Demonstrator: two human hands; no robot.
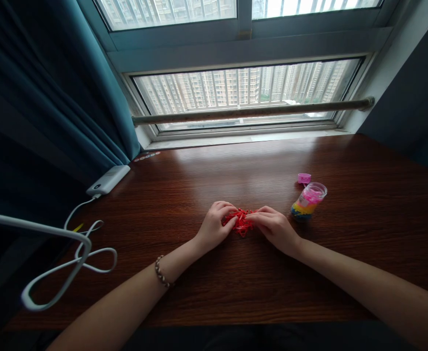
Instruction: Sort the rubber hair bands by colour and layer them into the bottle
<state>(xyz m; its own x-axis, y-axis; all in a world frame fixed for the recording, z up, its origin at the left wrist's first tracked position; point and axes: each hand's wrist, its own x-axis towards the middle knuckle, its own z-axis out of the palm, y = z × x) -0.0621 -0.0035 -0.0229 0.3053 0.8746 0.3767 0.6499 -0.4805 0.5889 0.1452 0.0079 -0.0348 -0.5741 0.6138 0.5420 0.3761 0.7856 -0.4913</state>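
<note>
A tangled heap of thin red loops, which look like rubber bands (242, 225), lies on the brown wooden table in front of me. My left hand (217, 222) is at the heap's left side, its fingers curled over the edge and the thumb against the loops. From the right, my right hand (275, 226) reaches in with its fingertips pressed together on the loops. Just beyond that hand, a clear jar (308, 200) with pink, yellow and blue contents leans at a tilt, its mouth uncovered. Behind the jar sits a small pink lid (304, 178).
A white power bank (108, 180) rests at the table's left edge, with a white cable (75, 208) plugged in. A thicker white cord (58, 232) loops in the left foreground. Blue curtains (100, 112) hang at left. A rail (250, 113) crosses the window behind the table (199, 180).
</note>
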